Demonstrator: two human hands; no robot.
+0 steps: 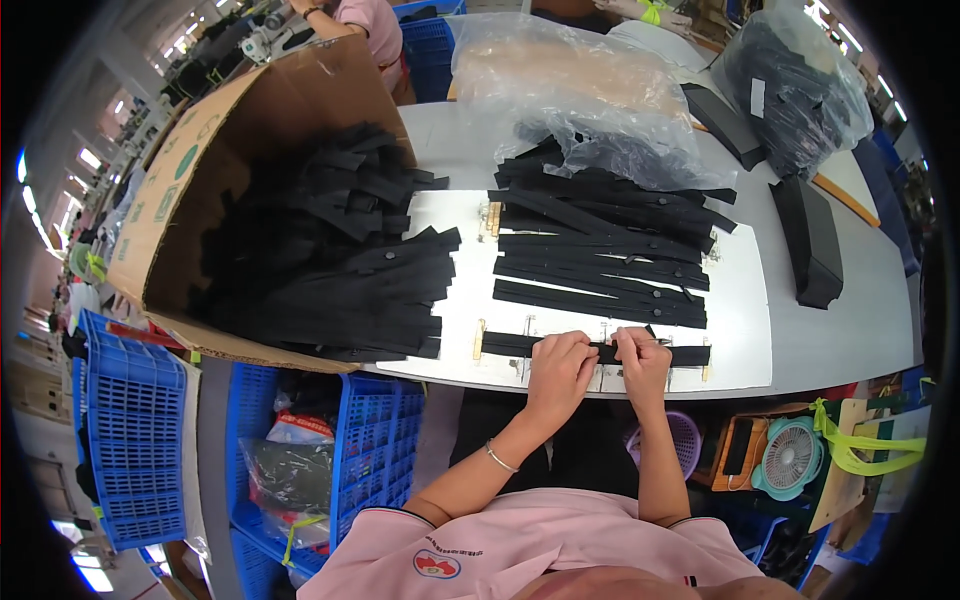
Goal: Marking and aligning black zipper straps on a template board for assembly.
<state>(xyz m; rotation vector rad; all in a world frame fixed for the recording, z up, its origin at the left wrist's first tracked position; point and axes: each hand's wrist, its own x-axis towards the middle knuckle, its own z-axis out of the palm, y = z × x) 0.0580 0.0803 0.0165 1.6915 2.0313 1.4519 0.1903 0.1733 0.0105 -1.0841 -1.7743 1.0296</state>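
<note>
Strip [690, 356], one under the hands: black, flat, narrow, straight-edged and dull like cloth. It lies crosswise on the white board [745, 320], at the board's 6 o'clock side, near the edge of the grey desk [870, 310]. Its two ends show at 9 and 3 o'clock from the hands; its middle is partly covered by them. The left hand [562, 366] is over that middle, fingers curled, its grip pinching the strip near its centre. The right hand [643, 358] is just beside it at 3 o'clock, thumb and forefinger of its grip pressed together; what is between them cannot be told.

At 12 o'clock from the hands more black strips [600, 270] lie crosswise on the board, well overlapped, too many to count exactly. At 10 o'clock is one open carton [345, 85], with a large heap [350, 290] of like strips spilling out onto the board, also past counting. Two clear bags sit farther off, one [570, 80] at 12 and one [790, 90] at 1 o'clock. Two black panels lie at 1 [725, 122] and 2 o'clock [808, 240]. One fan [793, 460] stands at 4 o'clock.
</note>
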